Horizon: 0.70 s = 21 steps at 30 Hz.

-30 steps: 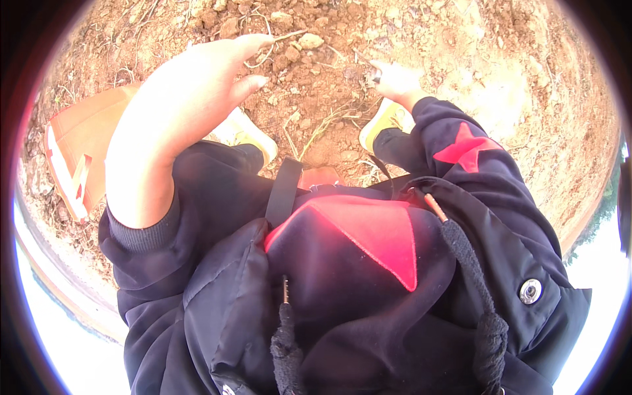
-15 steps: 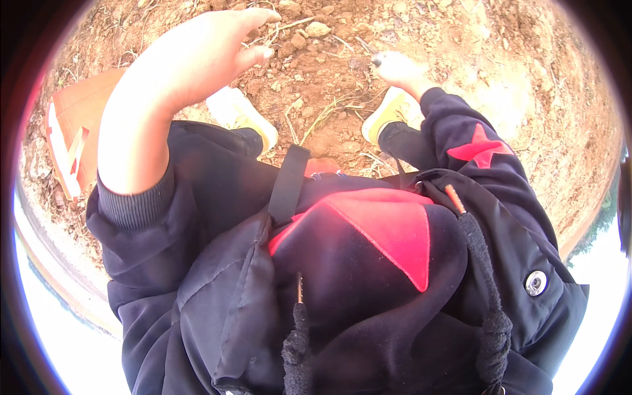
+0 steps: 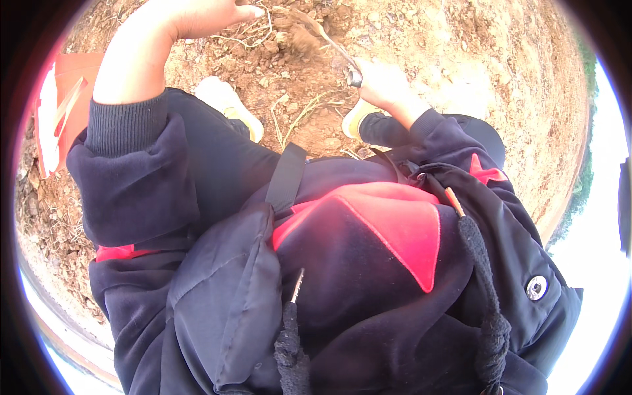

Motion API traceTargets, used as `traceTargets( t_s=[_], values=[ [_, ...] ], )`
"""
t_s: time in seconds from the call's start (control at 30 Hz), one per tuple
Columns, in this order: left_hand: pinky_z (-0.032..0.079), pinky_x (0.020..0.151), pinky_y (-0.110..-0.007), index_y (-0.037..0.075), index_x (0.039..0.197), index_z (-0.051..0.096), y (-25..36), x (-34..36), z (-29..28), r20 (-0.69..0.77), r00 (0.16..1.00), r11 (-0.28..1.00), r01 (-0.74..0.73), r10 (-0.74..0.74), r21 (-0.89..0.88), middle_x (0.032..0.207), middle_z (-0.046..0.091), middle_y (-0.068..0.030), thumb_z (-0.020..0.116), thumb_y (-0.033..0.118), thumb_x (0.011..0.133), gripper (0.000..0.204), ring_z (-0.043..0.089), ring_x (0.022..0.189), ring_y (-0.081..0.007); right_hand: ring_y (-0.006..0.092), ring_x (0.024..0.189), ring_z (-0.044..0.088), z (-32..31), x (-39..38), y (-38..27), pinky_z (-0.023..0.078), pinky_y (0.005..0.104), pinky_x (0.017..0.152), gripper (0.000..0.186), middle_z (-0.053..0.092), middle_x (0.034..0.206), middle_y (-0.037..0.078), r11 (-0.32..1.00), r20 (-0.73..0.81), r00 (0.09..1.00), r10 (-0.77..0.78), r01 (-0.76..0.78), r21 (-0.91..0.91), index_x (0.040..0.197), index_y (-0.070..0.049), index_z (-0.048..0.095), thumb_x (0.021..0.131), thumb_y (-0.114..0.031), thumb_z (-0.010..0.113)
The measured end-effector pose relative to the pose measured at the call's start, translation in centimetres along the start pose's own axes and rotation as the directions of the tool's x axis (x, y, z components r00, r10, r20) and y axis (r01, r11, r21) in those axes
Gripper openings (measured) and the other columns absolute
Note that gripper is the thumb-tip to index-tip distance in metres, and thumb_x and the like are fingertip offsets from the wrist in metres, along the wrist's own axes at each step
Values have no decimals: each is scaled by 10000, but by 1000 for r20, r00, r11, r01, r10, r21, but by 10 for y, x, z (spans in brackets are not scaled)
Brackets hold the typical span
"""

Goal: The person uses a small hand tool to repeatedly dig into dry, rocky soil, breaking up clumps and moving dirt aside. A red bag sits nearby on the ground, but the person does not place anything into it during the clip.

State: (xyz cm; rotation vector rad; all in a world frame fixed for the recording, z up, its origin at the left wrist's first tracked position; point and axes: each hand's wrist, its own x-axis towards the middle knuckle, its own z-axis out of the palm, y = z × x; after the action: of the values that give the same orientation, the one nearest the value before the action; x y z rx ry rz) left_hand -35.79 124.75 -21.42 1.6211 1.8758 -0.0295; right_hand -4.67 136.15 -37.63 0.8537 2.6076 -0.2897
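My left hand is at the top edge, thumb stretched out over loose soil, with nothing visible in it; its other fingers are partly cut off. My right hand grips a thin, dark tool at its dark metallic lower end, above my right shoe. The tool slants up and left into reddish-brown soil, which looks blurred around its far tip. Dry stems lie on the dirt between my feet.
My pale shoes are planted apart on the rough ground, the right one under my right hand. An orange bag with a pale edge and strap lies at the far left. Greenery shows at the right rim.
My left hand has moved up toward the top edge. My right hand has shifted left and down from half a second ago, and the tool shows longer, with blurred soil at its tip.
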Motion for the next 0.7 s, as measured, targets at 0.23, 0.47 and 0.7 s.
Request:
traceTargets(
  t_s=[0.23, 0.47, 0.7],
  values=[
    [464, 951, -418, 43, 1297, 552, -2, -11, 1, -78, 997, 1000, -4, 5, 13, 1213, 620, -205, 615, 342, 905, 497, 577, 1140, -359, 328, 861, 674, -41, 1, 23, 526, 446, 750, 276, 695, 902, 165, 979, -22, 990, 142, -143, -146, 1040, -88, 647, 909, -294, 518],
    [462, 955, -421, 30, 1292, 551, 2, -2, -1, -67, 996, 997, -63, 66, 52, 1201, 622, -214, 611, 323, 908, 487, 578, 1134, -367, 370, 878, 666, -49, 29, 47, 523, 464, 770, 251, 685, 912, 218, 965, 72, 996, 62, -41, -258, 929, -25, 677, 851, -175, 491],
    [490, 912, -410, 97, 1303, 544, 6, 13, 11, -137, 986, 994, -103, 97, -36, 1155, 648, -177, 613, 211, 905, 420, 616, 1068, -350, 359, 839, 677, -32, 61, 65, 536, 446, 753, 232, 695, 877, 199, 973, 139, 989, 44, -10, -232, 871, -34, 701, 833, -183, 526]
  ],
)
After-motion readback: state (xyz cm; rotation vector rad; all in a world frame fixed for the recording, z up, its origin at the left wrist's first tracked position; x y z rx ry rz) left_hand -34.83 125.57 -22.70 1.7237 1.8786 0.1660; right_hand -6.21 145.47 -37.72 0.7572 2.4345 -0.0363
